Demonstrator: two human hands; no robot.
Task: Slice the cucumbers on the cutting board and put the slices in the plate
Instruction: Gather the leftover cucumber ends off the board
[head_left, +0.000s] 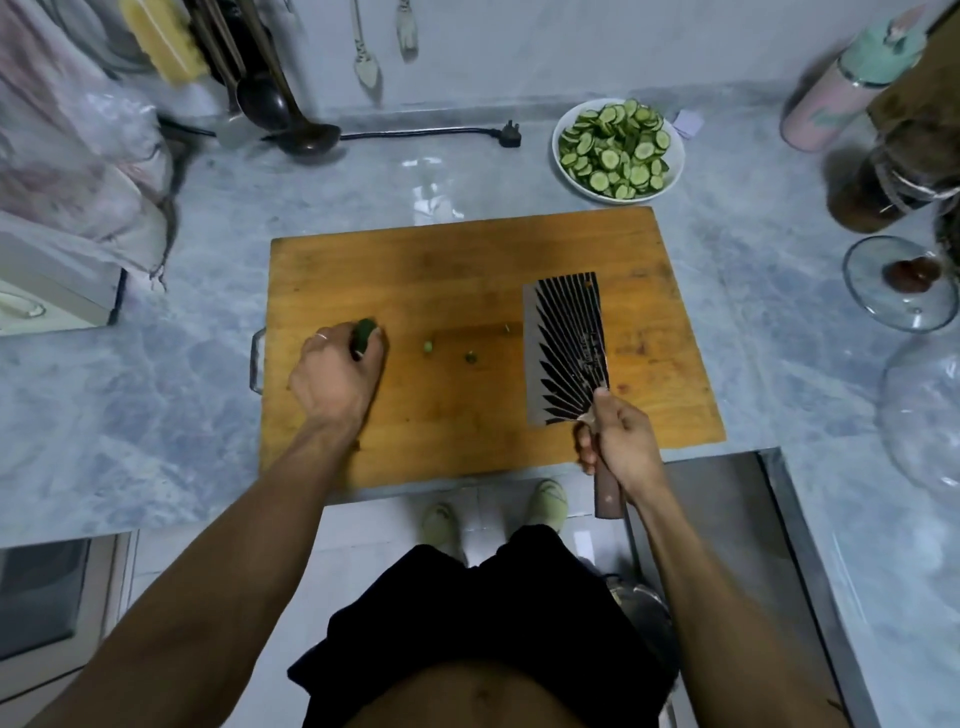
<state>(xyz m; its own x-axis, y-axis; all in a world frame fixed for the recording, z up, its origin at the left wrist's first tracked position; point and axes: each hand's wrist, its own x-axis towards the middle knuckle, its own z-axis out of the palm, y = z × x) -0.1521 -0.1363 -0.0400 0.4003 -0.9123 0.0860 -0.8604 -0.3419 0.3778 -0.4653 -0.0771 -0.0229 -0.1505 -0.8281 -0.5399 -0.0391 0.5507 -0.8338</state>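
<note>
Cutting board (467, 415): a wooden board lying flat on the grey marbled counter (156, 441), its near edge at the counter's front edge, a metal handle on its left end.
Left hand (335, 376): over the left part of the board, fingers curled round a dark green cucumber end (363, 332); the grip is closed on this piece, which pokes out between the fingers and thumb.
Right hand (621, 447): at the near right part of the board, fingers wrapped tight round the wooden handle of a cleaver (566, 348); thumb lies up toward the blade's base.
Cleaver: broad blade with a dark feather-like pattern, lying almost flat over the right part of the board and pointing away from the person.
Scraps (449, 351): two small green bits lie on the board between the two hands, apart from both.
Plate (670, 171): a white dish on the counter just beyond the far right corner of the board.
Cucumber slices (615, 150): a heap of round green slices fills the plate.
Power plug (511, 127): a black plug with its cable lies on the counter left of the plate, near the wall.
Ladle (291, 119): a dark ladle rests at the far left of the counter among hanging tools.
Glass lid (904, 283): a clear lid with a dark knob sits at the right edge of the counter.
Bottle (836, 93): a pink bottle with a mint green cap stands at the far right.
</note>
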